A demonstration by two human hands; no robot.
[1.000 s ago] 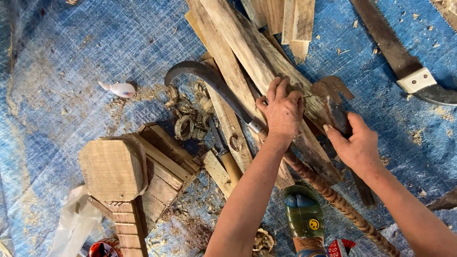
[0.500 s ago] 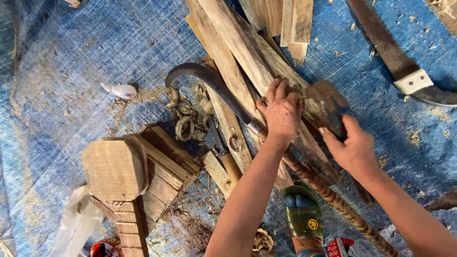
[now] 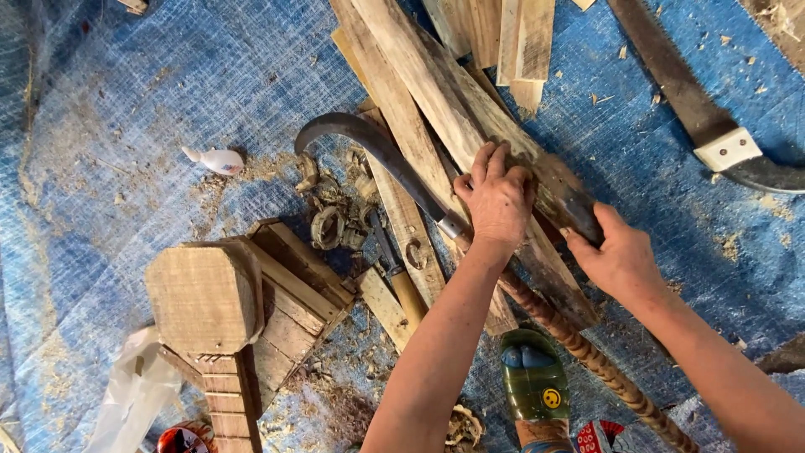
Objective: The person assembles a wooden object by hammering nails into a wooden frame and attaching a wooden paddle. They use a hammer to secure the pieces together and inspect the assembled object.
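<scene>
closest to the camera, a green rubber shoe (image 3: 534, 384) sits on the blue woven tarp (image 3: 151, 101), beside a long stick with a spiral brown pattern (image 3: 587, 356). just above it, the right hand (image 3: 622, 256) has come down since a second ago: the dark hatchet-like tool head (image 3: 579, 210) that stood raised over the wood now lies blurred and low against the long pale rough-sawn plank (image 3: 436, 101), fingers wrapped shut around it. the chopping stroke looks to have landed. the left hand (image 3: 497, 197) stays put, palm and curled fingers pressing the same plank flat, gripping its edge rather than lifting it.

left of the hands lie a curved dark steel sickle blade (image 3: 369, 147), curled wood shavings (image 3: 327, 222) and a stepped block of stacked brown boards (image 3: 251, 310) with an octagonal top. farther off, split planks fan out, gritty with sawdust, and a broad dark machete with a white collar (image 3: 696, 109) rests on the tarp.
</scene>
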